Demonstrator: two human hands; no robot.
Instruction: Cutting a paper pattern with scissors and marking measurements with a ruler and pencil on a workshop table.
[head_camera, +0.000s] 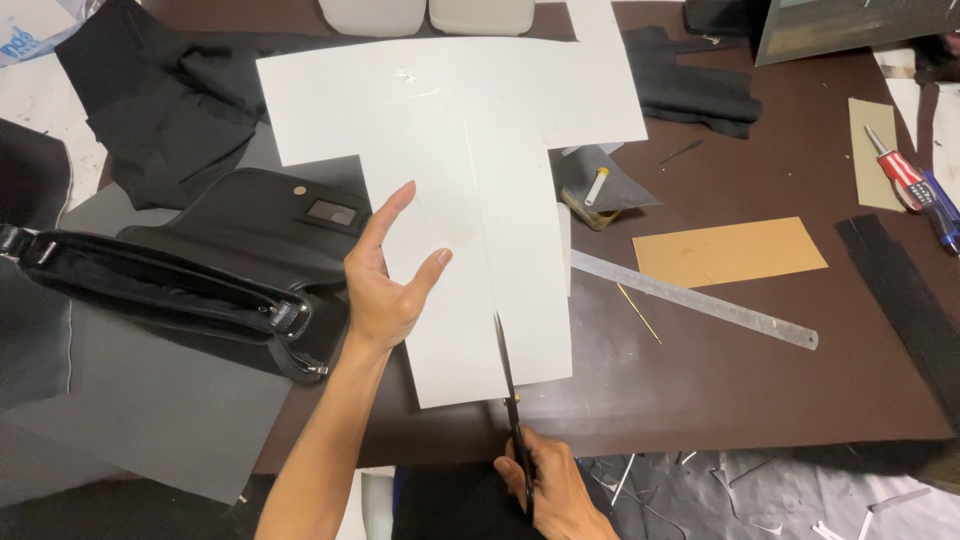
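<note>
We pin the white T-shaped card (470, 200) with our left hand (385, 285), fingers spread, steadying it. Our right hand (550, 490), below the card, grips scissors (508, 390) cutting its stem; black bag (190, 290) left of card.

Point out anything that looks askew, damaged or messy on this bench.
Nothing looks damaged. The scissors in the right hand are partway up the white card, which the left hand steadies. Offcut strips litter the near edge, and the steel ruler lies slantwise.
</note>
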